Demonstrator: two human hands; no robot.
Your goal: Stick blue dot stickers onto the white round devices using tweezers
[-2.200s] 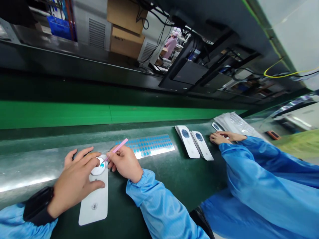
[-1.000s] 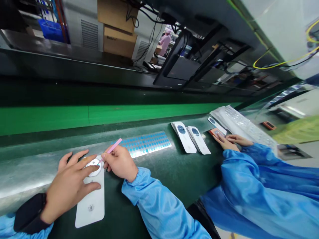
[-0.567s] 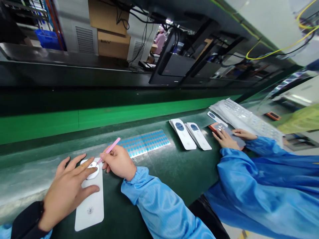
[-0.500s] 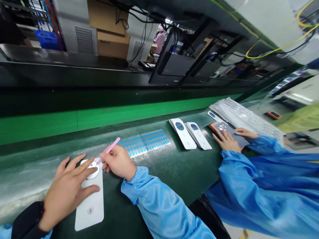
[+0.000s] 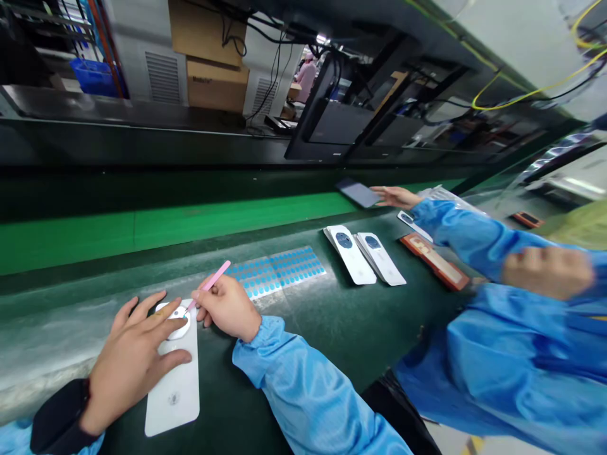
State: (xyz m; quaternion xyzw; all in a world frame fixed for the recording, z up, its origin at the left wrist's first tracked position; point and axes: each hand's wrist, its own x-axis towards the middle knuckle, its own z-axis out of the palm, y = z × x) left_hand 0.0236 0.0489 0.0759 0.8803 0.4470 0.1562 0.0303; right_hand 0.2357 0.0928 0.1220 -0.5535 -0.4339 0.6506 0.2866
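A white phone back panel (image 5: pixel 176 395) lies flat on the green bench, its camera section toward the far end. My left hand (image 5: pixel 142 351) rests over it with fingers spread, the fingertips touching the white octagonal camera piece (image 5: pixel 179 327). In my right hand (image 5: pixel 227 306) I pinch pink tweezers (image 5: pixel 214 278), whose tip meets the camera piece near my left fingertips. A tiny blue spot shows at that tip. Just beyond my right hand lies a sheet of round blue stickers (image 5: pixel 279 273).
Two stacks of white panels (image 5: pixel 353 259) stand right of the sticker sheet. Farther right is an orange fixture (image 5: pixel 436 260) beside a co-worker in a blue smock. That person's hand (image 5: pixel 396 196) holds a dark flat plate (image 5: pixel 358 192). Monitors (image 5: pixel 327 126) hang beyond the bench's green back strip.
The co-worker has lifted the dark plate off the orange fixture and moved it to the back of the bench. My hands and the tweezers stay almost in place.
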